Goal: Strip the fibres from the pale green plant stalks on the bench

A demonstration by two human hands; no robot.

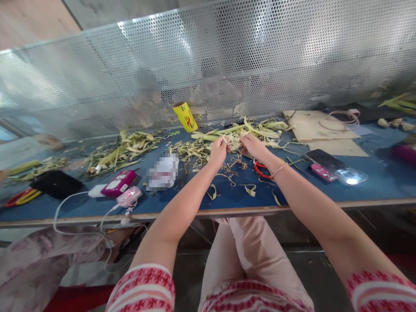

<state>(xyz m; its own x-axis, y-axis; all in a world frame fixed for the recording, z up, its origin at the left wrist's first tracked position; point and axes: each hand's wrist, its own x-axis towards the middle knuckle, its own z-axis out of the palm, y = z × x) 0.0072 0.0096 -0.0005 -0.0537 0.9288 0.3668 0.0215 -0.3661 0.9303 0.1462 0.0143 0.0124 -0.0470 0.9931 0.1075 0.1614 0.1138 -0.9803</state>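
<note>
Both my hands meet over the blue table (191,197), at the near side of a heap of pale green stalks and leaf scraps (240,128). My left hand (219,151) is closed, fingertips pinching a pale, whitish-green plant piece (234,140). From the other side my right hand (254,146) closes on the same piece; its fingertips are partly hidden. Dry, stringy root-like scraps (235,164) lie just below the hands. Red scissors handles (261,170) show under my right wrist. Loose curled peelings (249,190) lie closer to the table's front edge.
A perforated metal screen (227,52) rises behind the table. Against it leans a yellow tube (186,117). To the left are another scrap heap (125,149), a purple box (119,183) and cables. Cardboard (320,125) and a phone (325,159) lie right. Someone's patterned trouser leg (48,260) shows lower left.
</note>
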